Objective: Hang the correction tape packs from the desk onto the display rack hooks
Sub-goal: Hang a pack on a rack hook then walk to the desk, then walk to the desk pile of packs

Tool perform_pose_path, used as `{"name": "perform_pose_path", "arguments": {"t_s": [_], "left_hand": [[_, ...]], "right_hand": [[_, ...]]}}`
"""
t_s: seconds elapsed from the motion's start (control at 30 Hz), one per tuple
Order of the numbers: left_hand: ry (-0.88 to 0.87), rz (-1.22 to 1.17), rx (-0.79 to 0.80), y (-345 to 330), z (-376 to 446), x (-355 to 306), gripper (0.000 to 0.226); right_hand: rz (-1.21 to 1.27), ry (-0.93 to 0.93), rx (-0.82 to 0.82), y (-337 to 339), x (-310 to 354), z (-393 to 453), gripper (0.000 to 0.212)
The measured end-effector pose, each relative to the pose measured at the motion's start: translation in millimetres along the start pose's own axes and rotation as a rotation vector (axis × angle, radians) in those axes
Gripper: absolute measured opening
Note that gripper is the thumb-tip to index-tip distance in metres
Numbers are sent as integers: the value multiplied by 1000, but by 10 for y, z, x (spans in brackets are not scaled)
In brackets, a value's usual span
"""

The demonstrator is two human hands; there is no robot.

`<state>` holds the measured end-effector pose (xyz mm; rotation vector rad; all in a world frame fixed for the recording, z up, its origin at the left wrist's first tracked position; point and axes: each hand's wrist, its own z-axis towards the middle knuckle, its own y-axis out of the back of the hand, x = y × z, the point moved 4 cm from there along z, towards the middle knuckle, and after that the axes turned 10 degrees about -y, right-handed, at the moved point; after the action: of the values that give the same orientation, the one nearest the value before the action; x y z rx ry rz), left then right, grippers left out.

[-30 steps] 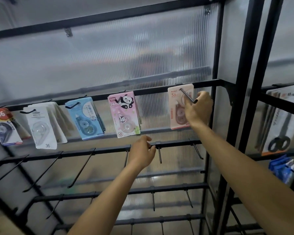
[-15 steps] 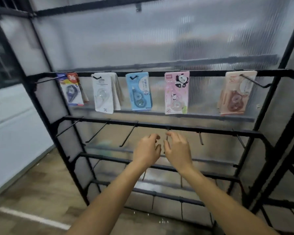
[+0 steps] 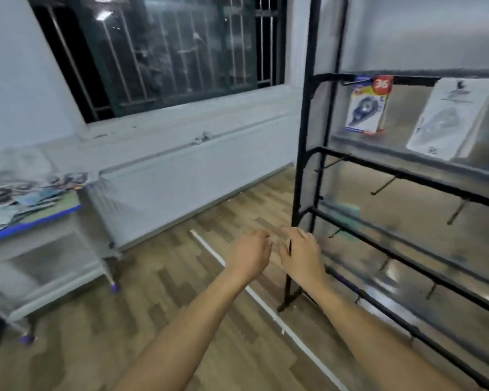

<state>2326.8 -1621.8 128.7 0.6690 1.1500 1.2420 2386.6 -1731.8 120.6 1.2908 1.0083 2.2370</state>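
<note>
The black display rack (image 3: 308, 153) fills the right side of the head view. On its top bar hang a blue-and-red correction tape pack (image 3: 368, 107) and a white pack (image 3: 449, 119); the hooks on the lower bars are bare. At the far left a desk (image 3: 40, 213) carries a blurred heap of packs (image 3: 20, 193). My left hand (image 3: 249, 255) and my right hand (image 3: 301, 253) hover side by side over the floor by the rack's left post, fingers loosely curled, holding nothing.
A barred window (image 3: 164, 49) and a white low wall (image 3: 181, 176) run along the back. Wood floor with a white strip (image 3: 266, 303) lies between desk and rack. The desk stands on small wheeled legs (image 3: 113, 286).
The view has swung left from the rack toward the desk. My right hand left the pink pack on its hook and dropped beside my left hand; both now hang low and empty.
</note>
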Motion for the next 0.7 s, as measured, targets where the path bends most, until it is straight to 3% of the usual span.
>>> {"name": "perform_pose_path", "arguments": {"t_s": [0.4, 0.7], "left_hand": [[561, 182, -59, 835, -1449, 2365, 36], [801, 216, -50, 1238, -1508, 4076, 35]], "right_hand": [[83, 290, 461, -2104, 2114, -229, 34], [125, 438, 617, -3562, 3348, 291, 32]]}}
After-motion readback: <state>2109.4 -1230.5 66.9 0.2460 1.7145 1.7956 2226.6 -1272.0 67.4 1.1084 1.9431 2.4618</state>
